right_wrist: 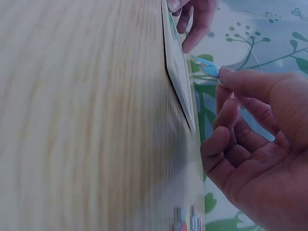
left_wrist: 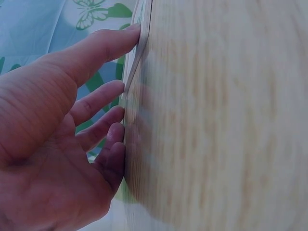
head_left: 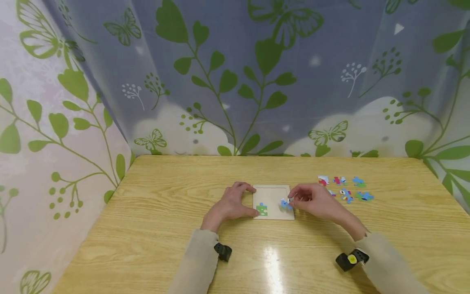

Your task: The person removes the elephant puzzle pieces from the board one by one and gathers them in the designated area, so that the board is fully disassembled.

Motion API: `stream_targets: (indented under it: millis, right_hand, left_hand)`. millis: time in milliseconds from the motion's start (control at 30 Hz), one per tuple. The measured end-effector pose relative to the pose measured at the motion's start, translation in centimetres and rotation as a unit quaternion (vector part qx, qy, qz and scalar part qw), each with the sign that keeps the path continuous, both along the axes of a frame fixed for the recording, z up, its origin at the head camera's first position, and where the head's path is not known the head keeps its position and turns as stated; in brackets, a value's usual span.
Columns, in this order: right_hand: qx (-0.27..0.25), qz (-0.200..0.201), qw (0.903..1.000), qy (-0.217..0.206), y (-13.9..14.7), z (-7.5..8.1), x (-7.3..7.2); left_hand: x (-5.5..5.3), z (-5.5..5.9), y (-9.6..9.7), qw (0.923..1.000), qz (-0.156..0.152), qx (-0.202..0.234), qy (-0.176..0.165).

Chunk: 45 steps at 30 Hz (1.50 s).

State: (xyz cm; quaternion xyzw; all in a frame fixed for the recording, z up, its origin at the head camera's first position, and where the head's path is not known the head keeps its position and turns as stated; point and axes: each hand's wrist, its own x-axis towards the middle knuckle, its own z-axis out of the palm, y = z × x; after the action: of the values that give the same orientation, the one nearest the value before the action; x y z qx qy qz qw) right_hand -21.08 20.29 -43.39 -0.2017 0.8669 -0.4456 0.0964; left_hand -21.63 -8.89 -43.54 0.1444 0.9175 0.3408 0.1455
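Observation:
A square wooden puzzle tray (head_left: 272, 197) lies flat on the table, with a green and blue jigsaw piece (head_left: 262, 210) in its lower left corner. My left hand (head_left: 230, 203) rests at the tray's left side, thumb near the bottom corner and fingertips near the top one. Between thumb and fingers, my right hand (head_left: 317, 201) pinches a mostly blue jigsaw piece (right_wrist: 208, 67) over the tray's right part. In the right wrist view that piece is tilted and apart from the tray surface.
Several loose jigsaw pieces (head_left: 346, 196) lie in two rough rows right of the tray, some partly behind the right hand. The wooden table (head_left: 165, 192) ends at a patterned curtain (head_left: 227, 102) at the back.

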Motion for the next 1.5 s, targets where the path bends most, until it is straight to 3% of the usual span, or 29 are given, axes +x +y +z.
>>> stream_targets:
  millis: [567,1500]
  right_hand:
    - [-0.009,-0.034,0.9994,-0.003,5.1,0.6,1.7]
    - [0.045,-0.073,0.9962,0.016,10.7,0.5,3.6]
  left_hand:
    - [-0.3,-0.1,0.0,0.9999,-0.012,0.003,0.003]
    - [-0.1,-0.3,-0.2,0.9999,-0.014,0.004,0.006]
